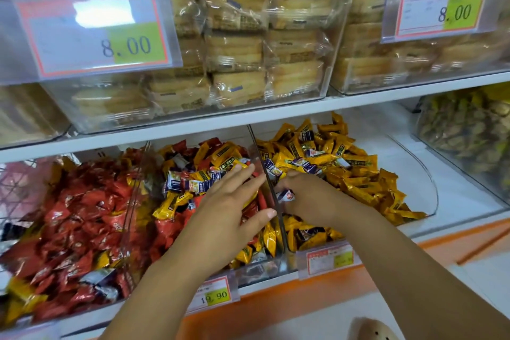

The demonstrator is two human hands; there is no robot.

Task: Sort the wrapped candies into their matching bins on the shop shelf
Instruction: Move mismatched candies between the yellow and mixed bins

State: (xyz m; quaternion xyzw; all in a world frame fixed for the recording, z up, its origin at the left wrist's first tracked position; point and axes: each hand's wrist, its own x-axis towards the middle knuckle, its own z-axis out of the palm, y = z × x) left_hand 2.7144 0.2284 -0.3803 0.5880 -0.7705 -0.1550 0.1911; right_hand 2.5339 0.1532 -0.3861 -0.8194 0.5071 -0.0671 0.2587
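Note:
Three clear bins stand on the lower shelf. The left bin holds mostly red candies. The middle bin holds mixed red, yellow and white-purple candies. The right bin holds mostly yellow candies with a few white-purple ones. My left hand hovers over the middle bin with its fingers spread and straight. My right hand is in the right bin beside the divider and pinches a white-purple candy.
An upper shelf carries clear boxes of wrapped pastries with 8.00 price tags. A bin of yellow-green sweets stands at the far right. Price labels hang on the bin fronts above an orange shelf edge.

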